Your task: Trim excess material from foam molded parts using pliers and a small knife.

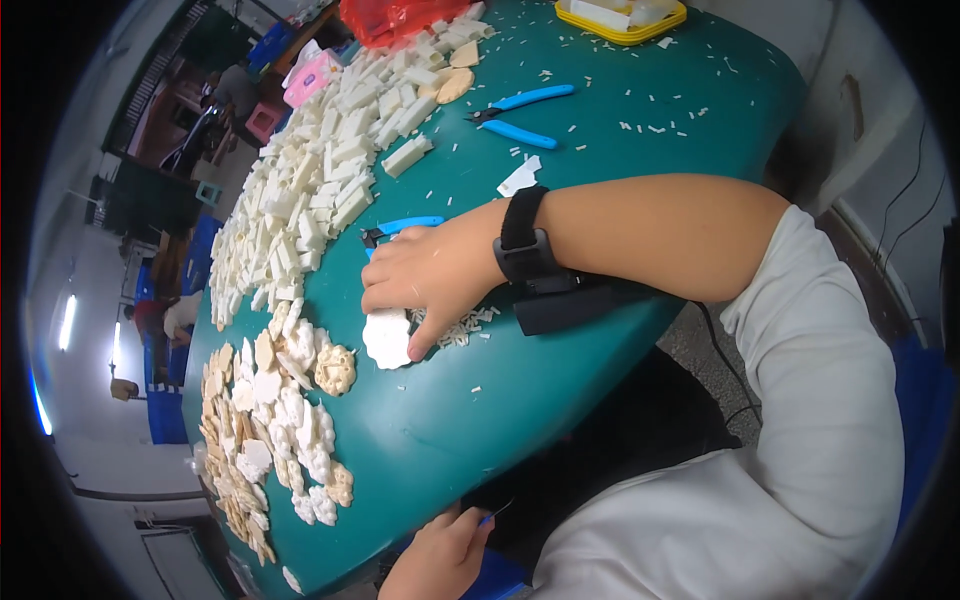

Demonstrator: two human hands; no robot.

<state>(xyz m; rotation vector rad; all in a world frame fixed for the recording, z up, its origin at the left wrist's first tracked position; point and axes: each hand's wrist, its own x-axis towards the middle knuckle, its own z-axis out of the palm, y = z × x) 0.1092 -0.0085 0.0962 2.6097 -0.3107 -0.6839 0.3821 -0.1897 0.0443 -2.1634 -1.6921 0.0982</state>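
Observation:
My right hand [425, 275] lies palm down on the green table, with thumb and fingers closed about a white scalloped flat piece [387, 338]. Just beyond its fingers are blue-handled nippers [405, 224], partly hidden by the hand. Small white offcuts [465, 328] lie beside the thumb. Below the table's near edge, my left hand [440, 555] is closed in a pinch. A small thin blue thing [487, 520] shows at its fingertips; most of it is hidden, so its kind is unclear.
Many white blocks [330, 160] are heaped along the far left. Cream and white flat pieces [265, 410] are piled nearer. A second pair of blue-handled nippers [525, 115], a yellow tray [625, 25], a red bag [395, 20] and a pink tissue pack [312, 78] lie farther off.

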